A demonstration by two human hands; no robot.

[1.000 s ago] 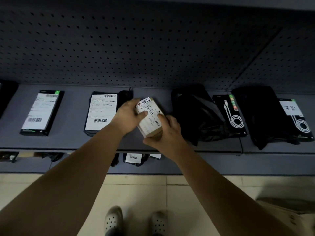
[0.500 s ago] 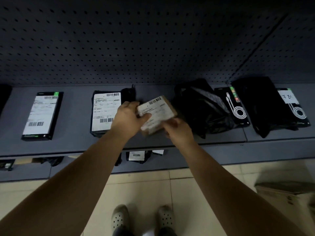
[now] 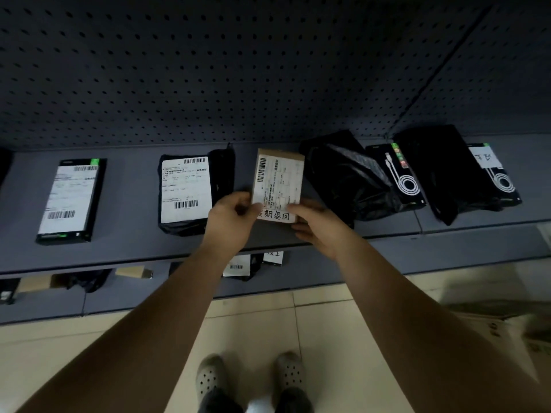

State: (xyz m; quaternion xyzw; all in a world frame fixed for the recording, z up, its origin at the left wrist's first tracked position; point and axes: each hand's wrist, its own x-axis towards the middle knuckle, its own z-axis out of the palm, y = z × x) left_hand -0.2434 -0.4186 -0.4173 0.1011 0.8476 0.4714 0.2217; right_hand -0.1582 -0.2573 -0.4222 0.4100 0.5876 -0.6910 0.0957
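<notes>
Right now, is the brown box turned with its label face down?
No, the brown box shows its white label facing up, while the left hand and right hand grip its near end.

The left hand [image 3: 231, 217] grips the brown box [image 3: 278, 180] at its 7 o'clock corner, the right hand [image 3: 316, 225] at 5 o'clock; a black bag [image 3: 343, 180] lies at its 3 o'clock.

Top shelf [image 3: 128, 245]: one brown box [image 3: 280, 177], three black bags [image 3: 185, 189] [image 3: 343, 180] [image 3: 438, 174], two cable boxes [image 3: 399, 177] [image 3: 501, 180], one green-edged box [image 3: 71, 201]. Two hands: left hand [image 3: 231, 220], right hand [image 3: 316, 226]. Two shoes [image 3: 210, 380] [image 3: 290, 371]. One carton [image 3: 492, 332] on the floor. Lower-shelf parcels too hidden to count.
</notes>
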